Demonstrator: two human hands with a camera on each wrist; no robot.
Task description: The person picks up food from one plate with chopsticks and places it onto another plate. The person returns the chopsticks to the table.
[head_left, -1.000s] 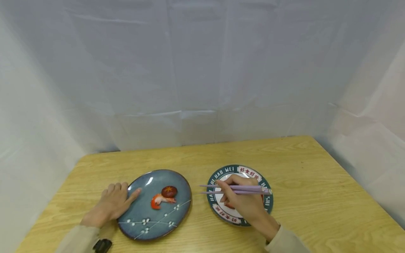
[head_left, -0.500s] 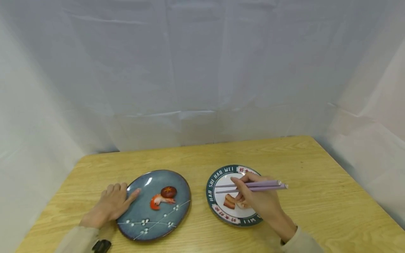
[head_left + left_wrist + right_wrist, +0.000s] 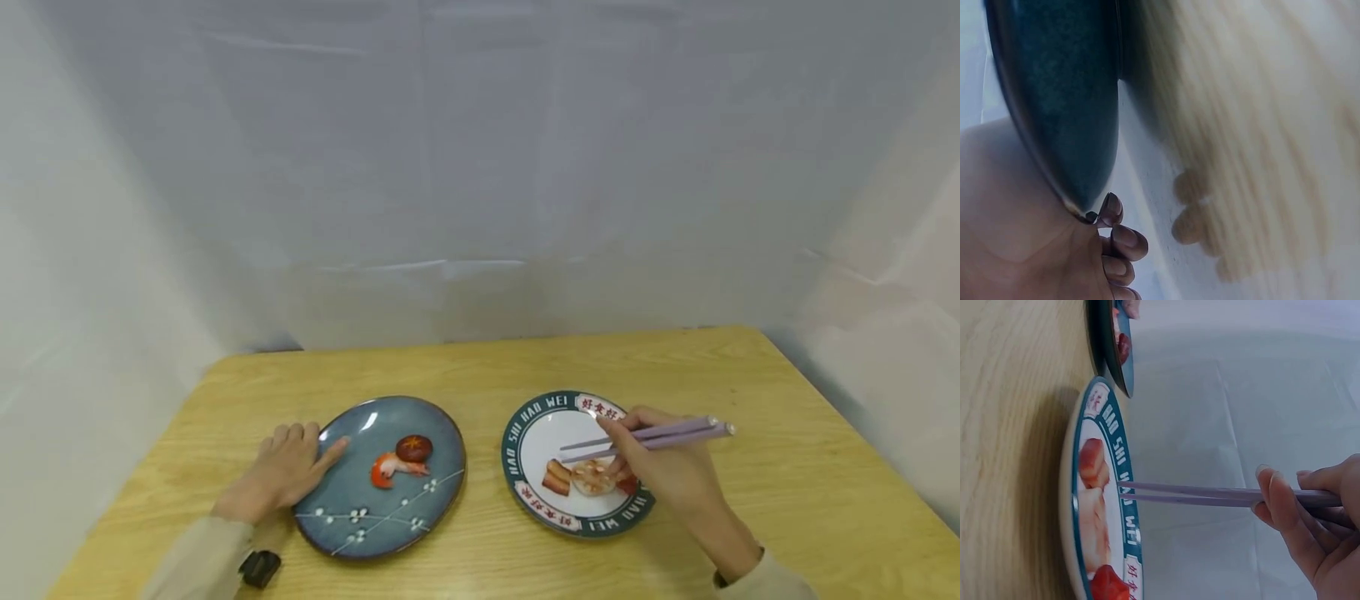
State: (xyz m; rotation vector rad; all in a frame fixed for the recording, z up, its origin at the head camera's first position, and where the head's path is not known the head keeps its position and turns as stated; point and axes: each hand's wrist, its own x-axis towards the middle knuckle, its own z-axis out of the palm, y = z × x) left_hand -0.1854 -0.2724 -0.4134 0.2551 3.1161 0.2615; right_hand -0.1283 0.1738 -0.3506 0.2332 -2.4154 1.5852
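Note:
My left hand (image 3: 288,467) rests at the left rim of a blue-grey plate (image 3: 360,475), thumb laid over the rim and the other fingers outside it. A shrimp (image 3: 386,471) and a brown mushroom (image 3: 414,448) lie on that plate. In my right hand (image 3: 663,458) I hold a pair of lilac chopsticks (image 3: 667,433), their tips over the white plate with a green lettered rim (image 3: 513,450). A streaky pork belly piece (image 3: 557,477), a pale round slice (image 3: 592,477) and a red piece (image 3: 1109,584) sit on this plate, the red one partly hidden by my hand in the head view.
Both plates stand on a wooden table (image 3: 480,375), with a gap of bare wood between them. White sheeting (image 3: 480,208) hangs behind the table and along both sides. A black band (image 3: 260,569) shows at my left wrist.
My right hand and the chopsticks have moved right across the lettered plate, uncovering the food on it. The view has shifted slightly. My left hand keeps its place on the blue-grey plate.

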